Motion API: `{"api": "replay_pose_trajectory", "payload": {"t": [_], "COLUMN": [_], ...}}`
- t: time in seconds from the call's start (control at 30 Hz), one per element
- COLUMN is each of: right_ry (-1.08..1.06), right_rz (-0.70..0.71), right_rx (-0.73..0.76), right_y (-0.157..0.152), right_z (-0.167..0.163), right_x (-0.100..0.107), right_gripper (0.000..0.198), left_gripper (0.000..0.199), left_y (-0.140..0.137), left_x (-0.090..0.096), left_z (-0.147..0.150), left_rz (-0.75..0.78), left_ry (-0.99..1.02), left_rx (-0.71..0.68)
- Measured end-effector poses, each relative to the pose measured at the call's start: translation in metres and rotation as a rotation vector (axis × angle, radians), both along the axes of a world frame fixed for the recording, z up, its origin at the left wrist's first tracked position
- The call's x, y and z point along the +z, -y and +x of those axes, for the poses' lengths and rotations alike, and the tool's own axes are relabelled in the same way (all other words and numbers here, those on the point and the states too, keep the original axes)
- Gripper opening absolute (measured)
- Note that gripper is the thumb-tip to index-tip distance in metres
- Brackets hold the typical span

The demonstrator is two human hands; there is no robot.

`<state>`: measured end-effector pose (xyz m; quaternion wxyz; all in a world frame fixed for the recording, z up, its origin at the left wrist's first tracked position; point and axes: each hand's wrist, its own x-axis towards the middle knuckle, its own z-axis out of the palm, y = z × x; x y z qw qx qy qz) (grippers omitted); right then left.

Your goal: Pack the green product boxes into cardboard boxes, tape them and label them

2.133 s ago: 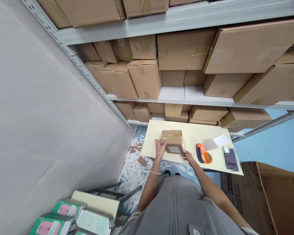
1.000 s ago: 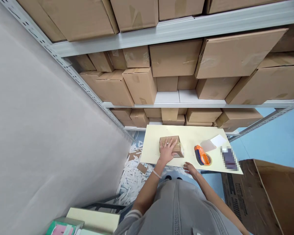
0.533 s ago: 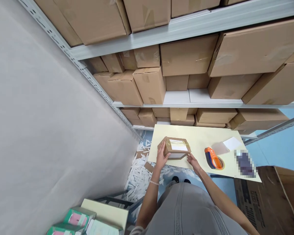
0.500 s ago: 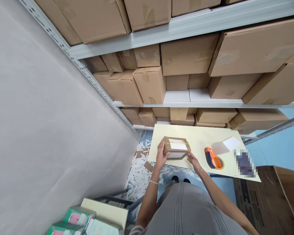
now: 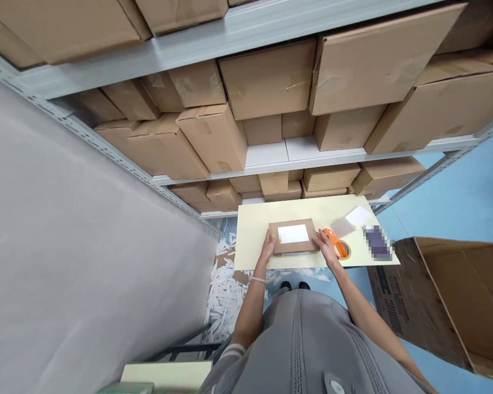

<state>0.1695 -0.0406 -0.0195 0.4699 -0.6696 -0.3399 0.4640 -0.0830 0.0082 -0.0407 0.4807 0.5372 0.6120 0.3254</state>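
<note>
A small brown cardboard box with a white label on its upper face is between my hands, over the pale yellow table. My left hand grips its left side, and my right hand holds the right side near the corner. Whether the box rests on the table or is slightly raised, I cannot tell. Just right of my right hand lies an orange tape dispenser with a tape roll. Farther right are a white sheet and a pixelated dark item.
Metal shelves packed with cardboard boxes rise behind the table. A large open carton stands on the floor at right. Paper strips litter the floor at left, beside a grey wall. Another pale board sits at bottom left.
The box has been turned: its taped face no longer shows, and a labelled face is now up. Both hands have shifted to its sides. My view has swung to the right.
</note>
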Motion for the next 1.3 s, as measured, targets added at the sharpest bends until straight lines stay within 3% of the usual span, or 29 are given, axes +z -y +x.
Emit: {"api": "replay_pose_trajectory", "payload": {"t": [0.13,0.37,0.5,0.67,0.93,1.3], "right_ry": [0.120,0.373,0.673,0.930,1.003,1.019], "right_rz": [-0.016,-0.002,0.058,0.122,0.124,0.103], "right_rx": [0.043,0.262,0.306,0.478,0.539,0.560], "right_y": [-0.009,-0.018,-0.003,0.020,0.027,0.026], "right_z": [0.009,0.007,-0.004,-0.019,-0.020,-0.019], "right_x": [-0.011,-0.028,-0.029,-0.031,-0.038,-0.041], "right_gripper": [0.072,0.072,0.068,0.071,0.076,0.077], "left_gripper": [0.075,0.085,0.076,0.071,0.072,0.064], "left_y": [-0.004,0.008,0.022,0.045,0.057,0.055], "left_x": [-0.010,-0.006,0.003,0.003,-0.002,0.005], "left_z": [0.010,0.010,0.016,0.034,0.039,0.039], "left_rz": [-0.125,-0.141,-0.033,0.174,0.307,0.273], "left_ry": [-0.002,-0.114,-0.308,-0.559,-0.800,-0.765], "left_rx": [-0.040,-0.083,-0.100,-0.203,-0.263,-0.252]}}
